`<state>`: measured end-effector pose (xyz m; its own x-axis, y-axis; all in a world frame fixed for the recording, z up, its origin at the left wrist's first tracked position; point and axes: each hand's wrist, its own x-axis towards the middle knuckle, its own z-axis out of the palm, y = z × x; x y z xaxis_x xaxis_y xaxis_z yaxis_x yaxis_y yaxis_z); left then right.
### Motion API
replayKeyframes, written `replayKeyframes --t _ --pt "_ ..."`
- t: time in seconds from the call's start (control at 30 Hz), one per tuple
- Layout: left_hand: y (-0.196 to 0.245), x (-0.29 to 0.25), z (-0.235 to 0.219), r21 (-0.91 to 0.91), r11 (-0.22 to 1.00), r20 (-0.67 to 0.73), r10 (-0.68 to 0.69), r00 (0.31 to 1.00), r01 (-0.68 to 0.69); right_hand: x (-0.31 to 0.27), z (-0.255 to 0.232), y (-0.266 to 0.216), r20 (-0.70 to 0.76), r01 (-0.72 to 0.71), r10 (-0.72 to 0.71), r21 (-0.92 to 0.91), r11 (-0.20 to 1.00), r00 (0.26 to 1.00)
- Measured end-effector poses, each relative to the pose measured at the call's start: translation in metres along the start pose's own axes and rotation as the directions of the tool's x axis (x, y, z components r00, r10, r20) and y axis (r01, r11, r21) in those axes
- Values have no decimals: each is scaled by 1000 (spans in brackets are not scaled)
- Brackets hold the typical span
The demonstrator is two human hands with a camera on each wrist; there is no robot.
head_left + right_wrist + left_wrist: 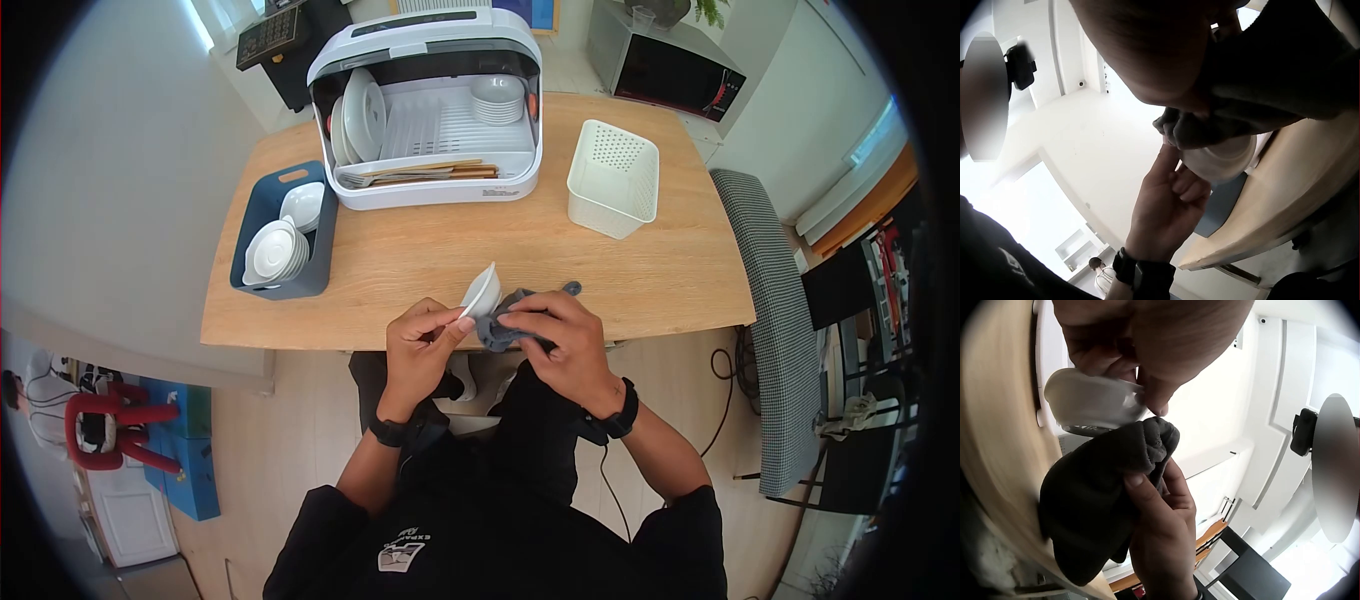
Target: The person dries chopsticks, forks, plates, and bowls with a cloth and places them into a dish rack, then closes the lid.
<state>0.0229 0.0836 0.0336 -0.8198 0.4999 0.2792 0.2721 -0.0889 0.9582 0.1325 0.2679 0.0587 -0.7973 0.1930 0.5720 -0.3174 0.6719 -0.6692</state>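
- A microwave (680, 72) is topped by a clear cup (643, 16).
- A checked bench (775, 330) is placed beside the wooden table (420, 250).
- A red chair (124, 393) is seen near a blue box (190, 485).
- A black cable (744, 358) is looped above the floor (680, 420).

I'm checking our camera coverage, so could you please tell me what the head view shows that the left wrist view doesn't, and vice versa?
Only the head view shows the microwave and the blue bin with its stacked white bowls.

Only the left wrist view shows the white ceiling and a black device by the person's head.

Both show the left hand holding a white bowl, the right hand holding a grey cloth, and the wooden table.
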Motion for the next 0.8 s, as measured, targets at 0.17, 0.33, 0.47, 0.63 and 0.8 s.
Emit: replayKeyframes --t 0.17,0.33,0.47,0.63,0.8 --pt "-1 -3 -16 16 1000 20 -22 1000 22 5 -2 3 -25 13 -13 -5 1000 1000" --pt "2 -7 -25 53 998 49 -17 999 14 7 2 0 1 -51 51 -23 998 999" --pt "9 -13 -29 71 997 111 -50 993 42 11 -2 2 -24 -87 85 -86 992 996" --pt "5 -19 -34 -416 865 128 -252 959 282 9 -2 2 -15 -56 54 -173 983 998" --pt "2 -20 -29 -657 687 149 -286 946 311 7 3 -4 4 -43 45 -193 980 999"
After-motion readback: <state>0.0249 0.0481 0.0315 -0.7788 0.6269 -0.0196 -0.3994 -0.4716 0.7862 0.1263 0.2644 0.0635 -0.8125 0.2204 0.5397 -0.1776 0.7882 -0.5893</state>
